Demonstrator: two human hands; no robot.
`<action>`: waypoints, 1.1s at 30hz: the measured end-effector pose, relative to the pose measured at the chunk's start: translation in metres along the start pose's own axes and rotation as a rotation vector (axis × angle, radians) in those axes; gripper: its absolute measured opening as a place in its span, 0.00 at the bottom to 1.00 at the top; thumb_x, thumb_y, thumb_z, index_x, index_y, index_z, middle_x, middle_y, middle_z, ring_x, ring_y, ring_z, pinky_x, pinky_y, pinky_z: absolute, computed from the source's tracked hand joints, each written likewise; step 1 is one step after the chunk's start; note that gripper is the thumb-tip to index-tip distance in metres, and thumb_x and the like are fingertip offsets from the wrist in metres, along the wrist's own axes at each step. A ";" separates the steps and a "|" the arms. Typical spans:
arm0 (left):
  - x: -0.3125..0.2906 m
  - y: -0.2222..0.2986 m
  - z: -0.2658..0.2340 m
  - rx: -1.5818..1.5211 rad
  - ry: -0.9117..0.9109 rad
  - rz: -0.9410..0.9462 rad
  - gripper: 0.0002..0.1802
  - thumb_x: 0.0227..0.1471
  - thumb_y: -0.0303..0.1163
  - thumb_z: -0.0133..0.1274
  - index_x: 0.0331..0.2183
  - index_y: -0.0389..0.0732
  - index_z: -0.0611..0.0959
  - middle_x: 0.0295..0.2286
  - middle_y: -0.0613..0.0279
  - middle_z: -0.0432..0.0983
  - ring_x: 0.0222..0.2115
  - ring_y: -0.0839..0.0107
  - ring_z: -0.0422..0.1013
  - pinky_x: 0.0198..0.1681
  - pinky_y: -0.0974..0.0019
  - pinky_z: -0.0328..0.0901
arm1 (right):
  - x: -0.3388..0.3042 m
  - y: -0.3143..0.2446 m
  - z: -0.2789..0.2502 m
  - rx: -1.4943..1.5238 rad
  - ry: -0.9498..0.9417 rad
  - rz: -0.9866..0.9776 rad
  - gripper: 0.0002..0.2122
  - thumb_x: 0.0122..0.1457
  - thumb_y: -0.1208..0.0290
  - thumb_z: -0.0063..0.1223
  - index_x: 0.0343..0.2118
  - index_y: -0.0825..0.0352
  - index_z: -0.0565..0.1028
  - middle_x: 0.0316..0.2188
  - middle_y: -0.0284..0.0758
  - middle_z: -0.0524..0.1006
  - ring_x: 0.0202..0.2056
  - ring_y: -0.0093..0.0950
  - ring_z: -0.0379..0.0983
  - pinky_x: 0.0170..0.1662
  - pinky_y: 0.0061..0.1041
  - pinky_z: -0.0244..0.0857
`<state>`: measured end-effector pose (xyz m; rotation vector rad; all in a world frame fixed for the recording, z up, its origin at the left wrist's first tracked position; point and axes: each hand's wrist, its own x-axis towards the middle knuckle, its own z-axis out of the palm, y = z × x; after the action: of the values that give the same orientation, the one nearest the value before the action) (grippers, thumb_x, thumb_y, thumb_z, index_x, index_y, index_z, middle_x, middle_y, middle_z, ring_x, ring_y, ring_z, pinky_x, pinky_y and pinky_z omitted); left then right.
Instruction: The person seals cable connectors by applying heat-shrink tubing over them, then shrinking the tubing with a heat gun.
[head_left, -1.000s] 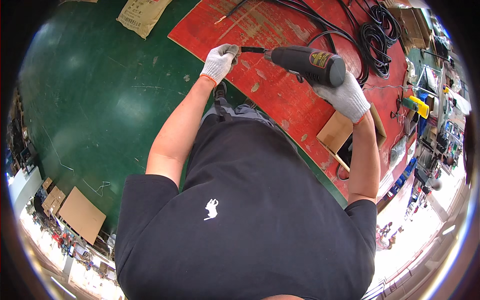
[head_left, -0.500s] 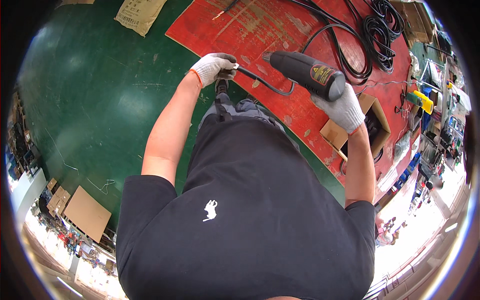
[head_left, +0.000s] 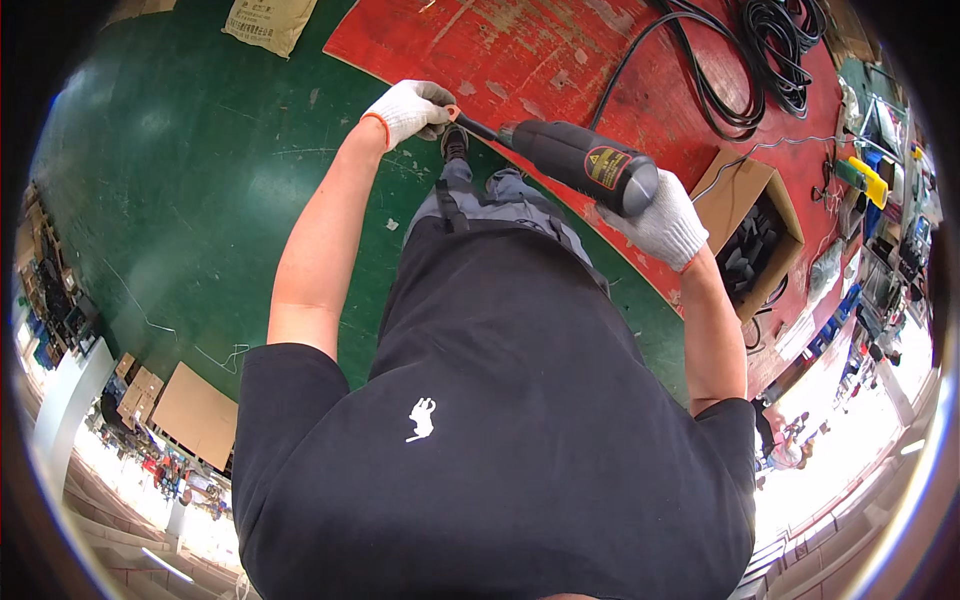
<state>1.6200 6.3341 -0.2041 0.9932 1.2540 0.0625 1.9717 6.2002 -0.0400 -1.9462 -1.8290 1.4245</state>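
My left hand (head_left: 410, 111), in a white work glove with an orange cuff, pinches the copper-coloured ring terminal (head_left: 454, 113) at the end of a black cable (head_left: 477, 128). My right hand (head_left: 660, 221), gloved the same way, is wrapped round the handle of a black heat gun (head_left: 578, 161). The gun lies nearly level, its nozzle pointing left at the cable just beside the terminal. Whether nozzle and cable touch I cannot tell. The gun's body hides the rest of that cable and most of my right fingers.
A worn red board (head_left: 520, 70) lies before me over the green floor (head_left: 200, 200). On it rest coiled black cables (head_left: 777, 50) and an open cardboard box (head_left: 735, 185) of black parts. A paper sack (head_left: 268, 24) lies far left. A yellow-and-green tool (head_left: 868, 182) is at right.
The heat gun has moved left, bringing its nozzle close to the cable end. My left hand has shifted slightly up and left, still holding the terminal.
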 end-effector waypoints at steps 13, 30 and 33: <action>-0.003 0.012 0.004 0.070 0.046 0.137 0.19 0.54 0.32 0.67 0.46 0.33 0.86 0.33 0.65 0.81 0.28 0.78 0.73 0.34 0.71 0.70 | 0.003 -0.005 0.018 -0.009 0.033 -0.043 0.19 0.50 0.71 0.72 0.44 0.71 0.81 0.37 0.38 0.85 0.38 0.25 0.81 0.47 0.30 0.77; 0.051 -0.060 0.119 -1.184 0.382 -0.180 0.32 0.65 0.57 0.53 0.49 0.34 0.78 0.33 0.54 0.79 0.28 0.63 0.76 0.36 0.59 0.75 | 0.020 0.014 -0.008 0.248 0.315 0.116 0.20 0.52 0.71 0.72 0.46 0.74 0.81 0.38 0.37 0.85 0.39 0.23 0.80 0.46 0.28 0.75; 0.051 -0.046 0.179 -0.702 0.395 -0.099 0.28 0.63 0.57 0.58 0.37 0.38 0.79 0.27 0.62 0.76 0.26 0.71 0.74 0.33 0.64 0.72 | 0.019 0.032 -0.013 0.279 0.229 0.118 0.20 0.52 0.70 0.72 0.46 0.74 0.81 0.38 0.37 0.85 0.39 0.22 0.80 0.45 0.27 0.75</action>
<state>1.7617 6.2289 -0.2779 0.3110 1.4835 0.6044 1.9999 6.2138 -0.0632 -2.0023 -1.3602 1.3381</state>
